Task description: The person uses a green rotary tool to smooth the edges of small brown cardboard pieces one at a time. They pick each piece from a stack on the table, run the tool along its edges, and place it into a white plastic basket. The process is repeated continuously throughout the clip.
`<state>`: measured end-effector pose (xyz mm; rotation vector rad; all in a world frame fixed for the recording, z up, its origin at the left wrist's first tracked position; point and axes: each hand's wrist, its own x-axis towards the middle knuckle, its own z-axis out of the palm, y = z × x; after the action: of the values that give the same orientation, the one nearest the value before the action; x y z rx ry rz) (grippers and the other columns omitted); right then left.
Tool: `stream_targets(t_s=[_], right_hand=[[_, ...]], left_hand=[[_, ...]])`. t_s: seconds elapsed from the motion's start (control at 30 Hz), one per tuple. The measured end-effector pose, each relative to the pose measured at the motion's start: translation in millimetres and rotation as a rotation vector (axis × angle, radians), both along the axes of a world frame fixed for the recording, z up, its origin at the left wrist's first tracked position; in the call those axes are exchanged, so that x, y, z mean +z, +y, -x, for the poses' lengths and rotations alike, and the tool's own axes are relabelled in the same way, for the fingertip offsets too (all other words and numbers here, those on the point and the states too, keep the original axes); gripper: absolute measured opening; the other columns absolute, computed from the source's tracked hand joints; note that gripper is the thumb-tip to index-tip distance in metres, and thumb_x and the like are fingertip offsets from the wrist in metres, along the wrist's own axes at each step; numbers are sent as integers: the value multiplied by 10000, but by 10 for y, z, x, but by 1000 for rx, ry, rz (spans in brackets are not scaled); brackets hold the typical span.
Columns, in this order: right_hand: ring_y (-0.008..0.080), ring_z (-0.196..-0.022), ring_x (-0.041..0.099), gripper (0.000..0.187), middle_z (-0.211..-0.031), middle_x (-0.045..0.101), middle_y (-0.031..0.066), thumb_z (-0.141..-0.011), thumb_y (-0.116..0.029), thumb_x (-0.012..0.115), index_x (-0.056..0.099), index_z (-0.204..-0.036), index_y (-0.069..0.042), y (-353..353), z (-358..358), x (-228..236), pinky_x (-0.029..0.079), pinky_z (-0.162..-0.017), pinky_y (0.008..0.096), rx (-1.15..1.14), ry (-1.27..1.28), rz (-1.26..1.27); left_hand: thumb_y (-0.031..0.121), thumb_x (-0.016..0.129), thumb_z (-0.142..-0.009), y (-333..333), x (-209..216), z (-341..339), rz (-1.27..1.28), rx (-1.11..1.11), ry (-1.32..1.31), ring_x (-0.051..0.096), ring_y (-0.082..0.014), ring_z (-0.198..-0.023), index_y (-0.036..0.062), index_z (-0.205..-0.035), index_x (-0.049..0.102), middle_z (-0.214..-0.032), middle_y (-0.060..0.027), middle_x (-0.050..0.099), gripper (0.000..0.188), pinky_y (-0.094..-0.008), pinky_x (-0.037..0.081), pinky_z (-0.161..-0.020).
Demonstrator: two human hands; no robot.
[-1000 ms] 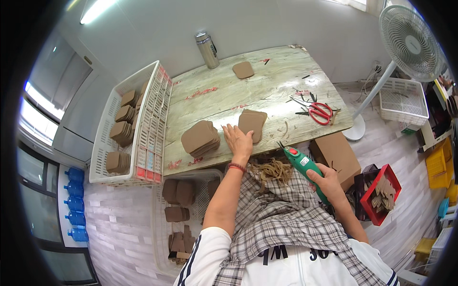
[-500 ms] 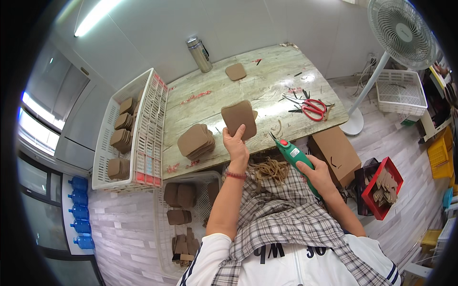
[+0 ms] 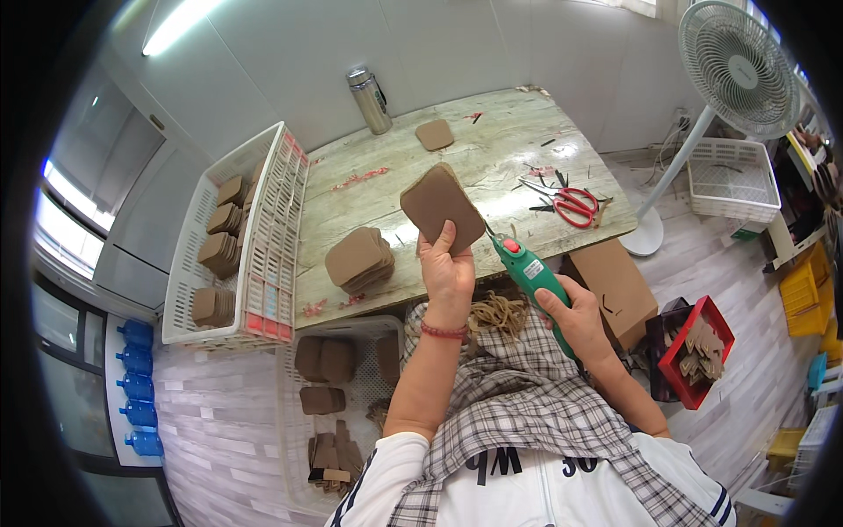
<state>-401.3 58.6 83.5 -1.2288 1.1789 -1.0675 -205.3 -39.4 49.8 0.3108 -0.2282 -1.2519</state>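
Observation:
My left hand (image 3: 450, 279) grips a brown rounded-square piece (image 3: 441, 206) by its lower corner, thumb on its face, above the table. The handle of green electric scissors (image 3: 529, 270) with a red button is wrapped in my right hand (image 3: 575, 321). Their narrow tip meets the piece's right edge; I cannot tell whether the blades are around that edge. A stack of similar brown pieces (image 3: 358, 261) sits left of my left hand, and one single piece (image 3: 434, 134) lies farther back on the table. Thin brown trimmings (image 3: 499, 318) are heaped on the plaid apron over my lap.
Red-handled scissors (image 3: 575, 207) lie among dark scraps on the table's right. A white crate (image 3: 274, 255) of brown stacks stands left; another crate (image 3: 294, 439) is below. A steel flask (image 3: 369, 101) stands at the back. Right are a fan (image 3: 698, 162), cardboard box (image 3: 615, 285) and red tray (image 3: 727, 338).
The brown piece has turned and risen slightly in my left hand. The electric scissors have moved up and left, and their tip has come to the piece's edge.

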Motion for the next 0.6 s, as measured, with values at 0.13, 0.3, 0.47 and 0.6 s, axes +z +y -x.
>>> stream_targets(t_s=[0.13,0.3,0.47,0.6], right_hand=[[45,-585,517,377,-741,597,-7,-895,-280,686,626,-1133,6,3,-8,32,441,-533,213,-2,-33,9],[44,-585,517,372,-738,596,-9,-897,-280,684,627,-1120,13,-12,-14,70,441,-532,211,-28,-64,17],[46,-576,515,360,-723,586,-8,-902,-274,679,626,-1105,19,-56,-32,135,429,-524,211,-52,-34,42],[46,-573,511,349,-708,572,-11,-906,-278,675,628,-1088,16,-83,-26,191,421,-521,208,-51,-52,34]], left_hand=[[-72,575,-887,17,-34,40,7,-27,-4,590,-211,-1099,57,-1234,531,-1217,-71,600,373,-341,510,-973],[-56,578,-889,102,-76,115,0,-77,-66,581,-243,-1132,52,-1249,511,-1214,-84,600,382,-378,491,-1008],[-73,585,-883,239,-147,214,-16,-135,-30,602,-204,-1089,67,-1216,532,-1192,-78,613,365,-336,518,-957],[-66,590,-883,288,-184,250,16,-191,-46,615,-200,-1072,73,-1226,530,-1196,-79,615,376,-342,542,-910]])
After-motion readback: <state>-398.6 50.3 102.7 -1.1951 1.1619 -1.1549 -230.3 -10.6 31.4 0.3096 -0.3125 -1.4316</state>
